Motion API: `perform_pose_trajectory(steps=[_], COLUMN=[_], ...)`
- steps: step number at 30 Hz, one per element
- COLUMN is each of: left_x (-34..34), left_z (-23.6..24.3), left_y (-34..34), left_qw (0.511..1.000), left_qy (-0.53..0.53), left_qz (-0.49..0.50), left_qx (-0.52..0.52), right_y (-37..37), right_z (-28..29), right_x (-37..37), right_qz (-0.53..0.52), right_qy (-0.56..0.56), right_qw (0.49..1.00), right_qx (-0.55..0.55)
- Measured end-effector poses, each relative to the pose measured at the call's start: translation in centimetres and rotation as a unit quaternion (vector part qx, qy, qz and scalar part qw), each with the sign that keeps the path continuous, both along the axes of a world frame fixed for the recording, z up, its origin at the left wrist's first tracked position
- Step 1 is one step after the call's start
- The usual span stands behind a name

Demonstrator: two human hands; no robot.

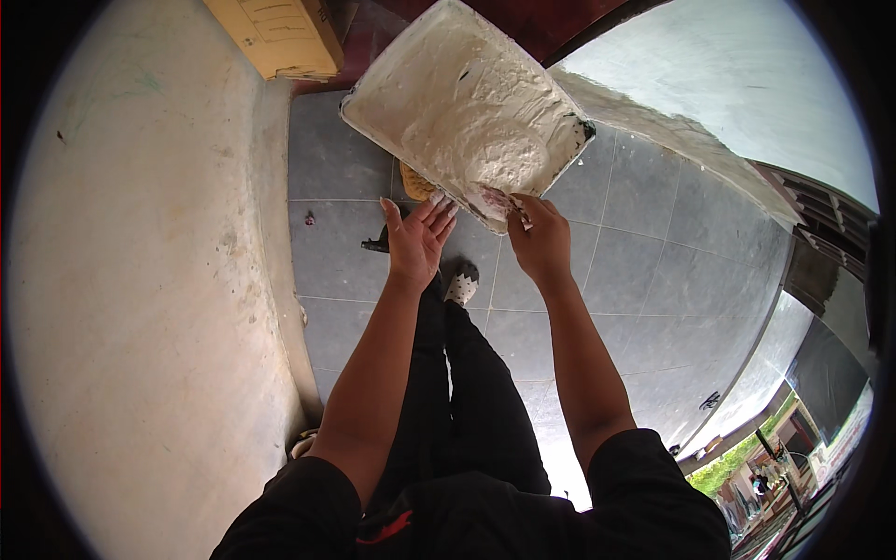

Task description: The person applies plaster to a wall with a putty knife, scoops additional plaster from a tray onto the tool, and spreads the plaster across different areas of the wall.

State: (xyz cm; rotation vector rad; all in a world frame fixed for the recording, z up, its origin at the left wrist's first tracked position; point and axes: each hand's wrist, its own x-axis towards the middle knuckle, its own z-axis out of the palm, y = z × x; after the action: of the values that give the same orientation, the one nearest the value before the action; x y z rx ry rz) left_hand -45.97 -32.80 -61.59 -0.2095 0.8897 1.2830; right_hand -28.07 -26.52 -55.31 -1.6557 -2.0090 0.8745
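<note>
The right hand [541, 235] is clamped on a flat, reddish-and-white, paste-smeared tool [497, 199], which juts leftward from the grip over the near corner of a shallow rectangular tray [399, 150] of creamy-white paste [457, 98]. The left hand [416, 241] is spread open, whitened fingertips at the tray's near-left edge, above grey floor tiles [341, 247].

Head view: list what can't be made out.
All in the head view:
Smeared tool in the right hand: its gripped end hidden by that hand.
Yellow thing: partly covered by the tray.
Cardboard box: cut off by the top edge.
Outdoor clutter, lower right: too small to identify.
</note>
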Motion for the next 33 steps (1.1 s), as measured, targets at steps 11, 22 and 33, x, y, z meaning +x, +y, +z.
perform_pose_trajectory(steps=[11, 22, 33], left_x=[-0.1, -0.2, 0.9], left_z=[0.0, 0.0, -0.8], left_y=[-0.1, -0.1, 0.2], left_qw=[1.000, 1.000, 0.996], left_qy=[0.006, 0.012, 0.067], left_qz=[0.002, -0.016, -0.057], left_qx=[-0.010, -0.012, -0.024], right_y=[1.1, 1.8, 2.7], right_z=[-0.1, -1.5, -1.6], right_x=[-1.7, -0.9, 2.3], right_qz=[0.005, 0.000, -0.053], right_qy=[0.014, -0.008, -0.005], right_qw=[0.999, 0.999, 0.993], right_qx=[-0.046, -0.033, -0.106])
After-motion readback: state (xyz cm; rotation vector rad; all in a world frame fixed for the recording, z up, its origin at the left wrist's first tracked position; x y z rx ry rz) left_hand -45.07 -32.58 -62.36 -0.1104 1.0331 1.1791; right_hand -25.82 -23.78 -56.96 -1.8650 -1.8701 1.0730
